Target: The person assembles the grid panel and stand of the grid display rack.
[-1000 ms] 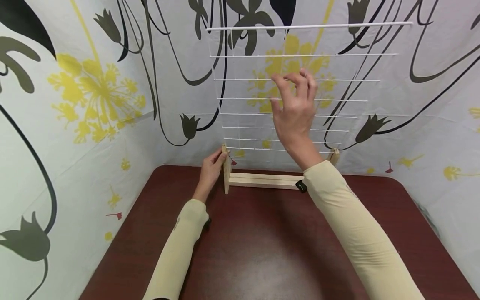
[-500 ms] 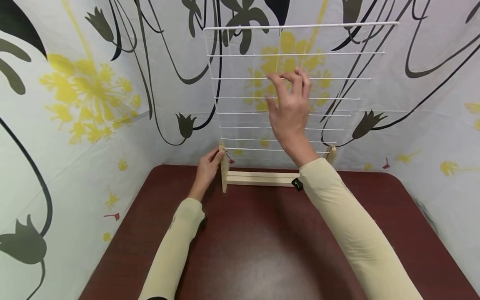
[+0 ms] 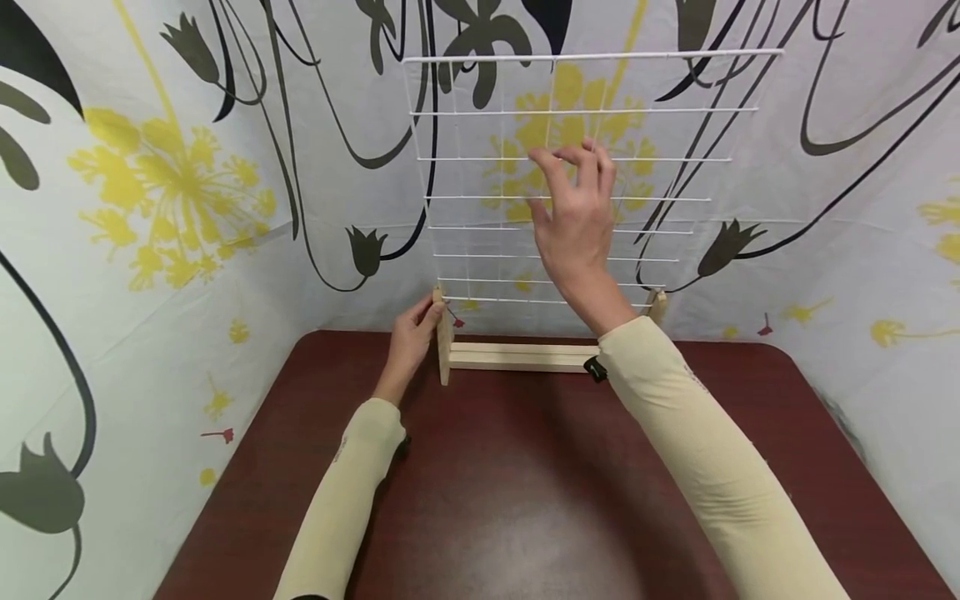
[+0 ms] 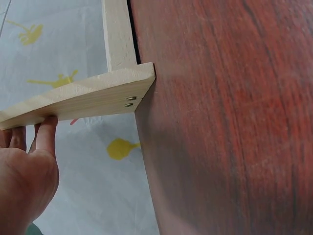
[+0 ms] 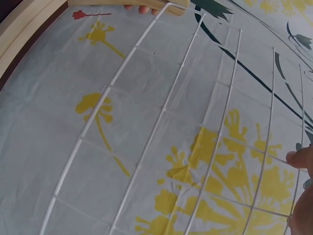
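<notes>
Head view: my left hand [image 3: 408, 340] pinches the left wooden post [image 3: 444, 342] near its top, thumb and fingers narrow around the wood. My right hand [image 3: 577, 221] is raised at the middle of the white wire rack [image 3: 480, 197], holding it with fingers bent at the wires and thumb set apart; I cannot tell how far each fingertip wraps around. The rack rises above the wooden stand at the far edge of the dark red table [image 3: 480, 467], in front of a patterned cloth [image 3: 315, 200]. A wooden crossbar [image 3: 517, 357] runs low toward the right post [image 3: 657, 306]; my right forearm hides part of it. The left wrist view shows two screws [image 4: 131, 98] in the left post beside the crossbar joint. Pale yellow sleeves [image 3: 720, 450] cover both my arms.
</notes>
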### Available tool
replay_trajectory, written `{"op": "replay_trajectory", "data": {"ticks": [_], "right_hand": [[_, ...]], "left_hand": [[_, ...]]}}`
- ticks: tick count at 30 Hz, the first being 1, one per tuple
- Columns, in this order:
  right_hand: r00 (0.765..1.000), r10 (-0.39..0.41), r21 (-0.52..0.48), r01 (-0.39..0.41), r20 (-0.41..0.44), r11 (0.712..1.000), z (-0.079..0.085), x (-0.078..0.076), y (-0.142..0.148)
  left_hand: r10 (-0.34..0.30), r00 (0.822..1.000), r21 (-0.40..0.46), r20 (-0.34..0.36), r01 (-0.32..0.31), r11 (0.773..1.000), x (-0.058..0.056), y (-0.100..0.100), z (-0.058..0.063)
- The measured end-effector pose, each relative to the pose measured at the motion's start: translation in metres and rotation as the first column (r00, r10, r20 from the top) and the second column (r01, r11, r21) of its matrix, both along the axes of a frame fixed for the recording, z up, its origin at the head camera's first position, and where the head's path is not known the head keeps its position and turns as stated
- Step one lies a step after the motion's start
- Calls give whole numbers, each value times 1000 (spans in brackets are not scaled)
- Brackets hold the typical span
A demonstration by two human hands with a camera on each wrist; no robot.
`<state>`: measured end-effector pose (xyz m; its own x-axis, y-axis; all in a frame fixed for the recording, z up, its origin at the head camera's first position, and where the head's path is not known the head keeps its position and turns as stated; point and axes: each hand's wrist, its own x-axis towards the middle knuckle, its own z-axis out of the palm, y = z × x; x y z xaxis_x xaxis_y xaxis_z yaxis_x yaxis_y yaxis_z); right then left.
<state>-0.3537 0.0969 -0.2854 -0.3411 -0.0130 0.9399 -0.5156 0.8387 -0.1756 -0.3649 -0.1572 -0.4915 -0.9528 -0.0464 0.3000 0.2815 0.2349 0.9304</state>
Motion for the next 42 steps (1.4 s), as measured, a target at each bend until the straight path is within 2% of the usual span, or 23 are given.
{"op": "replay_trajectory", "data": {"ticks": [3, 7, 12, 21, 25, 28, 30, 32, 34, 36, 38, 42], "right_hand": [[1000, 15, 21, -15, 26, 1000, 2, 0, 2], [995, 1, 77, -9, 101, 997, 4, -2, 5], [985, 2, 117, -23, 174, 993, -4, -6, 10], [988, 35, 102, -51, 151, 993, -16, -8, 15], [991, 30, 103, -44, 132, 994, -14, -9, 17], [992, 32, 103, -44, 118, 994, -12, -10, 17], [993, 35, 106, -47, 113, 993, -11, -11, 17], [993, 41, 106, -54, 115, 993, -12, -11, 18], [992, 46, 108, -59, 118, 992, -15, -10, 19], [991, 53, 107, -66, 121, 992, -17, -9, 20], [991, 59, 108, -72, 118, 991, -19, -9, 21], [994, 53, 129, -65, 95, 990, -19, -9, 21]], "left_hand": [[11, 1000, -8, -6, -11, 1000, 0, -2, 0], [19, 1000, -21, -16, -20, 1000, 1, -3, 1], [19, 1000, -31, -19, -19, 999, 2, -5, -1], [-8, 1000, 0, -22, 8, 1000, 3, -2, -2], [-37, 999, 13, 8, 37, 999, 1, -1, 3], [-11, 1000, -20, 26, 12, 1000, 1, -1, 10], [24, 1000, -23, -16, -24, 999, 1, 1, 18], [72, 992, -5, -103, -73, 997, 1, 5, 26], [116, 971, 40, -207, -110, 993, -1, 11, 38], [142, 949, 103, -282, -118, 988, -4, 19, 54], [142, 935, 157, -324, -95, 983, -8, 28, 76], [65, 943, 289, -327, 35, 957, -18, 44, 127]]}}
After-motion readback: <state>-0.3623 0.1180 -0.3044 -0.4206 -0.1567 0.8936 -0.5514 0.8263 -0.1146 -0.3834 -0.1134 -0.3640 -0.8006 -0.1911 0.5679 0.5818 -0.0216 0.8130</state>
